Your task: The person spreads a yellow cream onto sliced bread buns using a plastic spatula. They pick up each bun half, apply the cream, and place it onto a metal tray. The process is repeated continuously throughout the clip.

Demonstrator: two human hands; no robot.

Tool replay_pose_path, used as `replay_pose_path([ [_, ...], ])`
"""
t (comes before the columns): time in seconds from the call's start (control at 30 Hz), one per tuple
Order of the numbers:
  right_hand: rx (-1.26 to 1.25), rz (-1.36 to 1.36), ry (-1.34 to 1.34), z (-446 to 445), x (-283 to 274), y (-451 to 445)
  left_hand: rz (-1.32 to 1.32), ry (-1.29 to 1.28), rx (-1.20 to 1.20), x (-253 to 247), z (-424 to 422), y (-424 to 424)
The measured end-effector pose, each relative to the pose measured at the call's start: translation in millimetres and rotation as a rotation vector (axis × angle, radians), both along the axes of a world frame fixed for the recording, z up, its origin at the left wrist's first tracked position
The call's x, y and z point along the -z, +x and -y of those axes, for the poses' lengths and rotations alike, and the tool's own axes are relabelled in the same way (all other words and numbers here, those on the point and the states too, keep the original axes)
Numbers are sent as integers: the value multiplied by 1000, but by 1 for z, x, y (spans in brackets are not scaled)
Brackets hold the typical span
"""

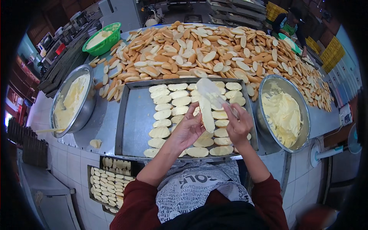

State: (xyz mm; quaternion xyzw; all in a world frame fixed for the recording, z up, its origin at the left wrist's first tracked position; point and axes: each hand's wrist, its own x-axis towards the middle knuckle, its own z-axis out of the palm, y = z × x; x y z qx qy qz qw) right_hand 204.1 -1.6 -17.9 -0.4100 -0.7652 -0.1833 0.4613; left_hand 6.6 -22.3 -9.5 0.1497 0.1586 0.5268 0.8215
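Observation:
My left hand holds a long oval bread slice coated with pale cream, above a metal baking tray. In my right hand is a flat, pale spatula; its blade, smeared with cream, lies over the upper end of the slice. Rows of cream-coated slices cover the tray's middle and right side, partly hidden by my hands. A steel bowl of cream stands to the tray's right, and a second steel bowl with cream is at the left.
A large heap of oval bread slices lies behind the tray. At the back left stands a green basin of cream. Filled trays are low at the left. Another person is at the far right, beside a green container.

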Motion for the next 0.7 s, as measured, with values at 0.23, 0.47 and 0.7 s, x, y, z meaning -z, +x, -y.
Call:
replay_pose_path([
  [0.23,5,-242,-165,5,-9,-4,20,97,-216,43,-12,-63],
  [0.47,71,-361,-207,26,-11,22,-519,-88,-767,103,-77,-204],
  [0.7,194,-406,-229,38,-15,36,-857,-287,-877,137,-148,-235],
])
